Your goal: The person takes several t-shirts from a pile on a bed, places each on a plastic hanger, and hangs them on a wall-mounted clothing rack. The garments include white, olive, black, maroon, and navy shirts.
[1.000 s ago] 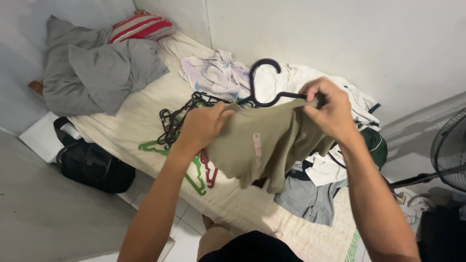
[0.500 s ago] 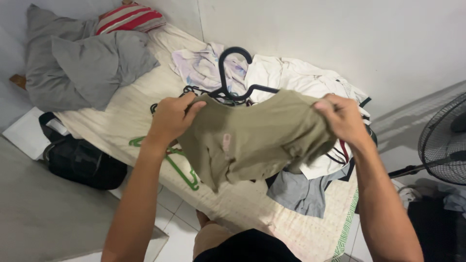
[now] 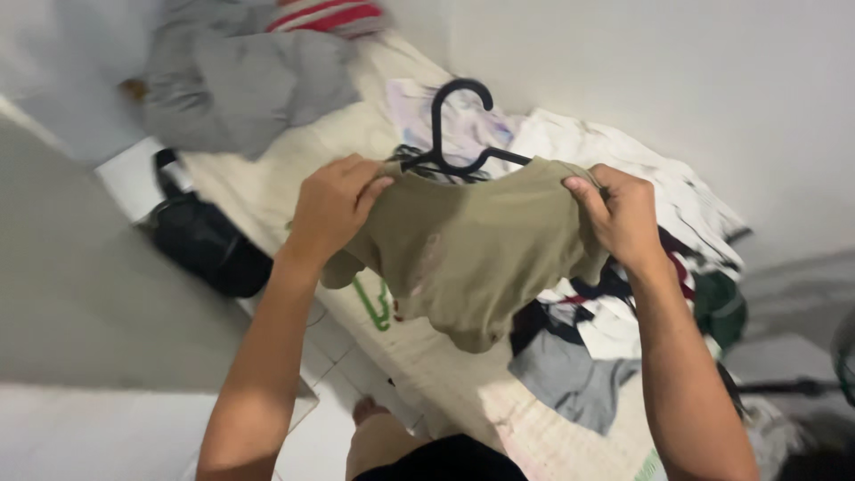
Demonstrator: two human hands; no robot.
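An olive-green shirt [image 3: 481, 245] hangs in the air in front of me, draped over a black plastic hanger [image 3: 450, 134] whose hook sticks up above the collar. My left hand [image 3: 334, 205] grips the shirt's left shoulder. My right hand [image 3: 623, 214] grips its right shoulder. Both hold it spread above a mattress [image 3: 294, 191] covered in a cream sheet.
A heap of mixed clothes [image 3: 623, 303] lies on the mattress at right. A grey garment [image 3: 240, 85] and a red-striped one [image 3: 325, 16] lie at the far end. A green hanger [image 3: 372, 307] peeks out below the shirt. A black bag [image 3: 209, 245] sits on the floor at left.
The shirt was bunched between my hands; now it is stretched wide across the hanger, shoulders apart. My view has moved closer and slightly left.
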